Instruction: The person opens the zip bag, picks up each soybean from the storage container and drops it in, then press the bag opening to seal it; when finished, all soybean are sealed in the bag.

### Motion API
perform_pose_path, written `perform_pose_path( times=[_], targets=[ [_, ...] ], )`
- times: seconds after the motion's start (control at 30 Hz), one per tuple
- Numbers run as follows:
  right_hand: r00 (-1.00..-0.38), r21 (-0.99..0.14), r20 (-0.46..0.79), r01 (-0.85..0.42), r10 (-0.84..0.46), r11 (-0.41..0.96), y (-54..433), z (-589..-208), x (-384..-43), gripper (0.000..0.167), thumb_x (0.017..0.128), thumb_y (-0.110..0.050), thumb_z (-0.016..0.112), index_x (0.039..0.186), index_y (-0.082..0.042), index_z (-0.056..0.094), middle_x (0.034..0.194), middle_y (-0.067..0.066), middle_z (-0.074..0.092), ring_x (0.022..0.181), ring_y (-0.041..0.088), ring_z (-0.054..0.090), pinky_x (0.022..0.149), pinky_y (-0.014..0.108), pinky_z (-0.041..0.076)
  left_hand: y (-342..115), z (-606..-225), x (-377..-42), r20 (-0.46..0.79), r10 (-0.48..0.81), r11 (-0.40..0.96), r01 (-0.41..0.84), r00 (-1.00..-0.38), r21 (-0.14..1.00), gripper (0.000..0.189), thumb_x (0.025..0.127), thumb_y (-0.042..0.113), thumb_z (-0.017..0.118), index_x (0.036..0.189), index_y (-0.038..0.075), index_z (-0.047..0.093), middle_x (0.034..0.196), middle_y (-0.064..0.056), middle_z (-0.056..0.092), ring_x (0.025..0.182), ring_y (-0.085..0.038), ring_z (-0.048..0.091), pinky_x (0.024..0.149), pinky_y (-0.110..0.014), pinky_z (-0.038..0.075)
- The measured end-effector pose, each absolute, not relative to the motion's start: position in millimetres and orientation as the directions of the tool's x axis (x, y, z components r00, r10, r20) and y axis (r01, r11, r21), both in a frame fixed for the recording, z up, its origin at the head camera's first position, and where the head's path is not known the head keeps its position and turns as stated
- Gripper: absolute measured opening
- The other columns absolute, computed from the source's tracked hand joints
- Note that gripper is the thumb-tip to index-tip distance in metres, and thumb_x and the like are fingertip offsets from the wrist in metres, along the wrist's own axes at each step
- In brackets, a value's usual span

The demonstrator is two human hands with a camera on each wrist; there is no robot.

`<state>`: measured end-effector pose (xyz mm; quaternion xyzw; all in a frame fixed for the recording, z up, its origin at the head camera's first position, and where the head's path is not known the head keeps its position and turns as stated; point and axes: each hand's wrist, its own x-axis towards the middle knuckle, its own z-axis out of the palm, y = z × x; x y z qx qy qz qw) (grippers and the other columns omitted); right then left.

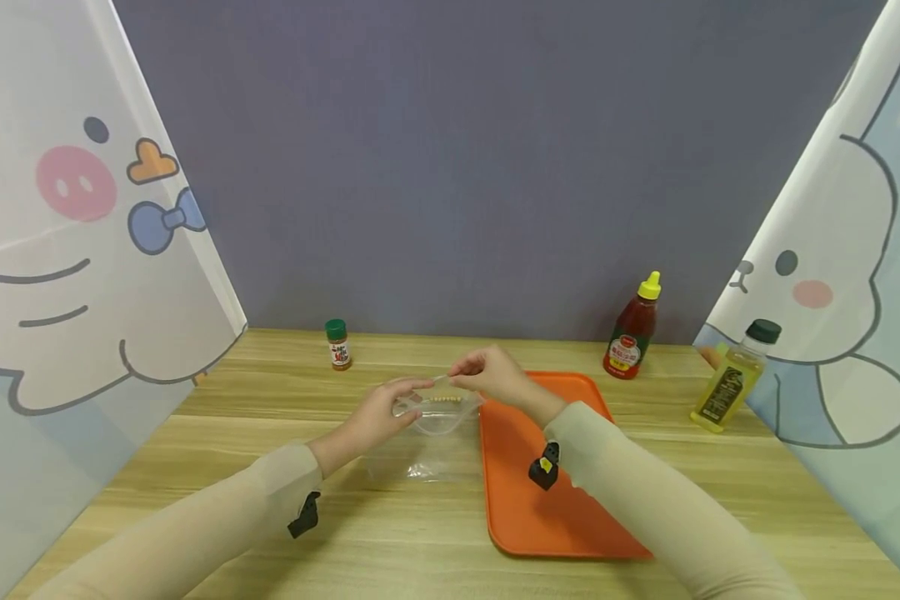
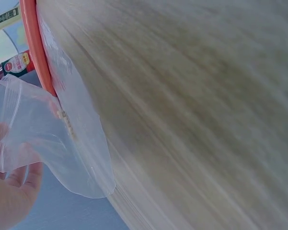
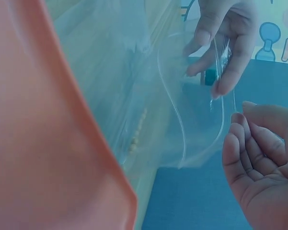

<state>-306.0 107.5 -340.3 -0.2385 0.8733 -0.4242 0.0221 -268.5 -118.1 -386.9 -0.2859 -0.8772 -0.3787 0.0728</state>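
A clear plastic zip bag (image 1: 427,454) is held just above the table, its mouth spread apart. My left hand (image 1: 378,414) grips the bag's left side by the rim, thumb and fingers on either side of the film in the right wrist view. With thumb and fingertips, my right hand (image 1: 491,375) pinches the far edge of the mouth; its other fingers are curled in the right wrist view. A short row of small tan pieces (image 3: 138,129) shows through the film; I cannot tell whether it is inside the bag or behind it.
An orange tray (image 1: 525,533) lies right of the bag, under the right forearm. A small green-capped spice jar (image 1: 339,346) stands at the back left. At the back right are a red sauce bottle (image 1: 630,337) with a yellow cap and an oil bottle (image 1: 735,379).
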Motion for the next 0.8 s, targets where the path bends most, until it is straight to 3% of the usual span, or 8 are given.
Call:
perform_pose_path(
  times=[0.23,0.33,0.47,0.67,0.8],
  targets=[
    [-0.894,-0.779,0.161,-0.375,-0.417,0.502,124.5,-345.4,-308.6,0.015,0.086,-0.013,0.072,0.097,-0.003,0.075,0.083,0.005,0.074,0.068,0.006,0.059,0.060,0.022,0.048,-118.3,-386.9,-268.5,0.336,0.447,0.546,0.551,-0.829,0.631,0.047,0.088,0.000,0.067,0.133,0.006,0.056,0.135,-0.014,0.057,0.106,-0.029,0.064,0.090,-0.045,0.056],
    [-0.903,-0.789,0.146,-0.352,-0.403,0.503,136.9,-347.4,-308.7,0.016,0.087,-0.015,0.071,0.098,-0.003,0.075,0.085,0.006,0.073,0.071,0.008,0.060,0.066,0.030,0.053,-117.8,-386.7,-268.4,0.333,0.443,0.551,0.546,-0.832,0.631,0.047,0.088,0.001,0.068,0.133,0.007,0.056,0.136,-0.013,0.057,0.107,-0.028,0.064,0.090,-0.044,0.056],
    [-0.911,-0.796,0.103,-0.317,-0.400,0.516,156.6,-348.9,-306.8,0.018,0.089,-0.019,0.069,0.101,-0.006,0.074,0.091,0.009,0.072,0.078,0.014,0.062,0.076,0.045,0.055,-117.7,-386.0,-267.8,0.336,0.439,0.558,0.546,-0.833,0.625,0.048,0.087,0.001,0.068,0.133,0.008,0.057,0.135,-0.013,0.057,0.107,-0.028,0.064,0.091,-0.045,0.055],
    [-0.925,-0.790,0.050,-0.268,-0.378,0.551,185.4,-351.5,-303.6,0.017,0.090,-0.018,0.068,0.102,-0.006,0.073,0.097,0.008,0.073,0.088,0.022,0.067,0.086,0.050,0.055,-117.1,-385.4,-266.7,0.334,0.439,0.556,0.544,-0.834,0.629,0.049,0.086,0.000,0.068,0.133,0.008,0.057,0.136,-0.013,0.057,0.107,-0.029,0.064,0.091,-0.044,0.055],
    [-0.922,-0.792,0.036,-0.262,-0.386,0.552,202.4,-355.5,-303.2,0.019,0.091,-0.016,0.068,0.101,-0.001,0.072,0.097,0.015,0.072,0.092,0.035,0.066,0.083,0.049,0.056,-116.3,-385.1,-266.0,0.350,0.443,0.554,0.559,-0.826,0.617,0.049,0.085,-0.002,0.069,0.132,0.007,0.058,0.136,-0.013,0.057,0.107,-0.030,0.064,0.092,-0.043,0.055]
  ],
)
